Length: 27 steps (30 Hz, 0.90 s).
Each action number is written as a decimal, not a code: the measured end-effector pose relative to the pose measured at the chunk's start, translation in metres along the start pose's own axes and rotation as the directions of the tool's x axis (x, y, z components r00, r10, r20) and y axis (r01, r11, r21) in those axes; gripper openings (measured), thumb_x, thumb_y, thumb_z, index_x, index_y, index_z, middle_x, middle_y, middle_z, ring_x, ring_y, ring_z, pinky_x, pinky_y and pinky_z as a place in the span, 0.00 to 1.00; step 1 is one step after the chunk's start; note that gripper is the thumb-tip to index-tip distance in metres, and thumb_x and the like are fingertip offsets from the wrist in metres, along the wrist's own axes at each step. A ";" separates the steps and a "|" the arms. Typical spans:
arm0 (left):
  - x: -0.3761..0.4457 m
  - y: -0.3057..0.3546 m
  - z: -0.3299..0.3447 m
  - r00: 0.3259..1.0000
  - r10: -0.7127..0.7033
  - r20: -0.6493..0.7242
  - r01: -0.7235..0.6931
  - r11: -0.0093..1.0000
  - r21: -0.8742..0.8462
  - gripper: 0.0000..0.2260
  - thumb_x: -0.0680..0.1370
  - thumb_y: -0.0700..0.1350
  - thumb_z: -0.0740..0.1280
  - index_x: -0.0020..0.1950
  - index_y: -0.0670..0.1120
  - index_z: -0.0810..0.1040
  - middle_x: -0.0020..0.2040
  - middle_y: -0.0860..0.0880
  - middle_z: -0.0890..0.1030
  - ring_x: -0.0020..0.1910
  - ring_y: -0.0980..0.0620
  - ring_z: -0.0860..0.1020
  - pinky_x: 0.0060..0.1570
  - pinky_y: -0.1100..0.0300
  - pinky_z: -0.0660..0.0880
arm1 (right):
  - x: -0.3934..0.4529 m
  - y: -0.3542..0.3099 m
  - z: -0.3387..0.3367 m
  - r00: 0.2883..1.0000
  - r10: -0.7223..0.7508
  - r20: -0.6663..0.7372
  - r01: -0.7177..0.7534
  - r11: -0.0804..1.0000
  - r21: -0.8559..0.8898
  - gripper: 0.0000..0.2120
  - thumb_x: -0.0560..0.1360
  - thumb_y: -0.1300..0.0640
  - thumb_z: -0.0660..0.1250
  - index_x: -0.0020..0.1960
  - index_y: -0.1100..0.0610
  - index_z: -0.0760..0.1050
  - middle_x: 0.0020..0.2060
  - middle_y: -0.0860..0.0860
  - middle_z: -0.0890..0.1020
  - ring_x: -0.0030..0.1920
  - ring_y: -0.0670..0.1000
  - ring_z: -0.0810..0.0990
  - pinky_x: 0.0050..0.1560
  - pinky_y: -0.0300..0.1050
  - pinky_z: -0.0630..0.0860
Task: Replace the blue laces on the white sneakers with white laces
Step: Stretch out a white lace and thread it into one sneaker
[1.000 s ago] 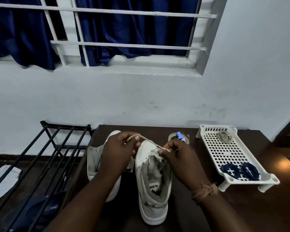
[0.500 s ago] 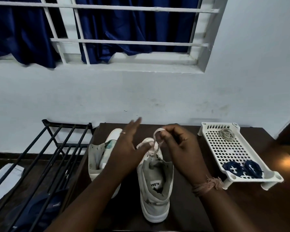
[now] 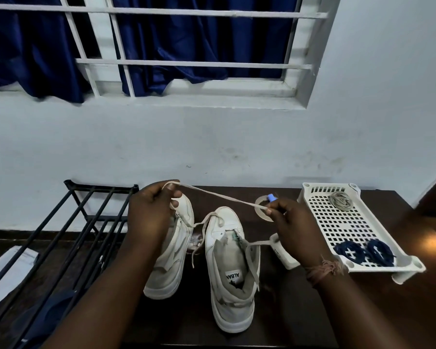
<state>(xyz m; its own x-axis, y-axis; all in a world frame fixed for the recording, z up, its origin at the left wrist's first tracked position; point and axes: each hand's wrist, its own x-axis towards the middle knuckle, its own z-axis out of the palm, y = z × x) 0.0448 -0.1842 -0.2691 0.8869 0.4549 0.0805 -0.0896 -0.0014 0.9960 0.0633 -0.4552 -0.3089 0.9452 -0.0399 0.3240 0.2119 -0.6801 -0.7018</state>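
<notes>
Head view, only one available. Left hand (image 3: 152, 212) pinched one stretch of the white lace (image 3: 219, 196) up near the toe of the left sneaker (image 3: 173, 250); right hand (image 3: 291, 222) pinched the other stretch beside a tape roll (image 3: 259, 210). The span between them was taut, probably to even out the two ends. The lace was threaded only through the front eyelets of the right sneaker (image 3: 230, 270), sitting heel toward the camera on the dark table (image 3: 363, 311); one loose tail hung between the shoes, another crossed the tongue toward the right hand. Left sneaker showed no lace that I could make out. Two coiled blue laces (image 3: 364, 251) lay at the near end of the white perforated tray (image 3: 337, 222), a second coiled pale lace (image 3: 340, 201) at its far end, presumably parked for the other shoe. Judgement: early in relacing.
</notes>
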 end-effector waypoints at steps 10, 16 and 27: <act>-0.034 -0.003 0.028 0.767 0.261 0.587 -0.590 0.648 0.482 0.27 0.76 0.50 0.67 0.74 0.64 0.69 0.68 0.70 0.71 0.74 0.72 0.59 0.79 0.50 0.42 | -0.014 -0.058 0.014 0.980 -0.191 0.058 0.165 0.939 0.302 0.03 0.78 0.58 0.69 0.47 0.52 0.82 0.42 0.44 0.83 0.44 0.44 0.80 0.46 0.38 0.74; -0.019 -0.004 0.023 0.915 0.210 0.344 -0.310 0.911 0.270 0.13 0.80 0.42 0.62 0.53 0.53 0.86 0.34 0.57 0.81 0.31 0.58 0.75 0.34 0.60 0.74 | -0.013 -0.044 0.011 0.984 -0.156 0.091 0.118 0.938 0.327 0.06 0.79 0.60 0.68 0.50 0.52 0.83 0.46 0.44 0.84 0.49 0.43 0.81 0.51 0.37 0.75; 0.012 -0.006 -0.001 0.993 -0.052 -0.104 0.054 0.998 0.018 0.15 0.81 0.41 0.60 0.50 0.53 0.86 0.36 0.52 0.79 0.32 0.52 0.70 0.32 0.58 0.67 | -0.006 -0.003 0.014 0.984 0.174 0.043 -0.173 0.985 -0.027 0.10 0.77 0.55 0.71 0.37 0.53 0.79 0.31 0.47 0.80 0.35 0.48 0.79 0.37 0.42 0.71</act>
<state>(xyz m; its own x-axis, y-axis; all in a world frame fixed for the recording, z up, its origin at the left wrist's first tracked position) 0.0558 -0.1781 -0.2737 0.8384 0.5445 0.0245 -0.0336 0.0067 0.9994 0.0603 -0.4427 -0.3171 0.9774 -0.1262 0.1699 0.0387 -0.6826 -0.7298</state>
